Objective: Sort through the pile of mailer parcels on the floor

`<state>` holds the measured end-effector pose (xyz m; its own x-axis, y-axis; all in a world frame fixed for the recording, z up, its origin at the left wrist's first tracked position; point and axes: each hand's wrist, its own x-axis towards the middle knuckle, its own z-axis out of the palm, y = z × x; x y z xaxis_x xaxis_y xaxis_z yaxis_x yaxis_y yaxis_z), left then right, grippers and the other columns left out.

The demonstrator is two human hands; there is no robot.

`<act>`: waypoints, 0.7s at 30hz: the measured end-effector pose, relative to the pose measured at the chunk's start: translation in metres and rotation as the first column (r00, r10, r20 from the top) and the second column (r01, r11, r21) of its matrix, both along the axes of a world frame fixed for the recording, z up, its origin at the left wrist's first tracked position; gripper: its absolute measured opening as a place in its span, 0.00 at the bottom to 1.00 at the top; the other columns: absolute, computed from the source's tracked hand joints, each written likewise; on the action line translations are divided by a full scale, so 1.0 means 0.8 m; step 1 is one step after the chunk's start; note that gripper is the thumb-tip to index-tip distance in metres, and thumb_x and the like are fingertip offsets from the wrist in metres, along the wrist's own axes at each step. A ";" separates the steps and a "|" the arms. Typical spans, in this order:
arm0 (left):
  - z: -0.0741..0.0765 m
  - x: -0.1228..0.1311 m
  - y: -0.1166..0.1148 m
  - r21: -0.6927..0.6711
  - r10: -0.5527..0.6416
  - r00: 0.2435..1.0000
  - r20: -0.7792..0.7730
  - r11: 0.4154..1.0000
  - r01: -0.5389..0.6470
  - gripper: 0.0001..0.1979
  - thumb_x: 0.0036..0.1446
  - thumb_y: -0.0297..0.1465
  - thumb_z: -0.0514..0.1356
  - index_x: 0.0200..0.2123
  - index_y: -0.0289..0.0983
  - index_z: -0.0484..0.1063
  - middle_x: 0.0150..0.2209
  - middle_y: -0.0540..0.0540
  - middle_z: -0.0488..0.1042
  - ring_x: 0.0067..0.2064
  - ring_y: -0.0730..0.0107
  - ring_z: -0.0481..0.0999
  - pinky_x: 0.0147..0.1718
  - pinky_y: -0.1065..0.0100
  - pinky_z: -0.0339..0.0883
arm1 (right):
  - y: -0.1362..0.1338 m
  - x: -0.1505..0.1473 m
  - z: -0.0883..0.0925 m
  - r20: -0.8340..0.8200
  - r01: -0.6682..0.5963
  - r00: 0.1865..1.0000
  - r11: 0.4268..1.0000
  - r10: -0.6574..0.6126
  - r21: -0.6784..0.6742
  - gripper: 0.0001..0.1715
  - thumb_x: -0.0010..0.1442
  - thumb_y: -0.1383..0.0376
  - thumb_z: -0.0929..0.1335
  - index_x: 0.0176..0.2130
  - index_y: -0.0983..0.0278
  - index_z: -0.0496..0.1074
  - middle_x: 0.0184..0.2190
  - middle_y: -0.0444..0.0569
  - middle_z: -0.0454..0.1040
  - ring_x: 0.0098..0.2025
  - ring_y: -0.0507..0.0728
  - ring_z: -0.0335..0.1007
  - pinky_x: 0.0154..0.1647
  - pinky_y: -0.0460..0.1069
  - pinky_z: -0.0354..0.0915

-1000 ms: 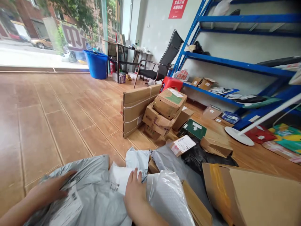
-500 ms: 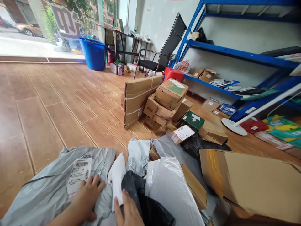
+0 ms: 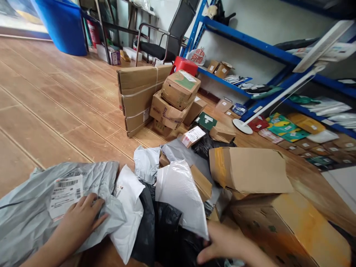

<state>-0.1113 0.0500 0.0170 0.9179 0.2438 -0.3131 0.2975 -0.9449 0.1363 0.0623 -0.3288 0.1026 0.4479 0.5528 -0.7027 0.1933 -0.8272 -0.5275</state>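
Note:
My left hand (image 3: 80, 215) rests on a grey plastic mailer bag (image 3: 33, 200), fingers close to its white shipping label (image 3: 66, 194) and thumb spread apart. At the lower right, my right hand (image 3: 222, 241) is blurred by motion. Its thumb points left, and its fingers are partly hidden at the bottom corner of a white padded mailer (image 3: 178, 193), so I cannot tell whether it grips that. Between the hands lie a white mailer bag (image 3: 129, 207) and black plastic bags (image 3: 167, 226). A smaller pale mailer (image 3: 147, 163) lies behind them.
An open cardboard box (image 3: 250, 167) stands to the right. Ahead are stacked cartons (image 3: 175, 100), a tied flat cardboard package (image 3: 139, 100) and a red stool (image 3: 186, 66). A white stand (image 3: 278, 98) leans across the view before blue shelving (image 3: 250, 40). Wooden floor (image 3: 63, 104) extends left.
My right hand has moved right, from beside the white mailer bag to the padded mailer's corner. The white bag now shows more fully. My left hand stays on the grey bag; the view has tilted down and right.

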 end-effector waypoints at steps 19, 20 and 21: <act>0.001 0.005 -0.055 -0.398 -0.121 0.991 -0.053 0.913 0.090 0.25 0.61 0.44 0.40 0.34 0.38 0.73 0.36 0.39 0.75 0.42 0.51 0.73 0.47 0.50 0.62 | -0.024 -0.055 -0.102 0.205 -0.277 0.936 0.958 0.287 -0.077 0.15 0.43 0.72 0.68 0.35 0.67 0.76 0.35 0.53 0.80 0.41 0.65 0.76 0.48 0.54 0.68; 0.004 0.005 -0.059 -0.454 -0.126 0.990 -0.058 0.887 0.086 0.23 0.61 0.46 0.43 0.33 0.37 0.70 0.36 0.39 0.74 0.41 0.53 0.72 0.46 0.53 0.62 | -0.022 -0.043 -0.084 0.188 -0.136 0.975 0.986 0.116 0.094 0.10 0.43 0.70 0.67 0.30 0.65 0.74 0.31 0.49 0.79 0.38 0.62 0.75 0.45 0.52 0.68; 0.004 0.004 -0.064 -0.530 -0.132 0.989 -0.067 0.844 0.077 0.22 0.60 0.48 0.46 0.33 0.37 0.69 0.36 0.40 0.73 0.40 0.55 0.71 0.45 0.55 0.63 | -0.018 -0.029 -0.062 0.139 0.035 0.988 0.964 -0.074 0.264 0.07 0.43 0.68 0.65 0.27 0.64 0.72 0.28 0.46 0.76 0.34 0.59 0.73 0.41 0.50 0.67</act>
<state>-0.1083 -0.0011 0.0202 0.8867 -0.0782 -0.4558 0.2390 -0.7663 0.5964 0.0392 -0.3433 0.0527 0.5694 0.6797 -0.4623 0.2428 -0.6764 -0.6954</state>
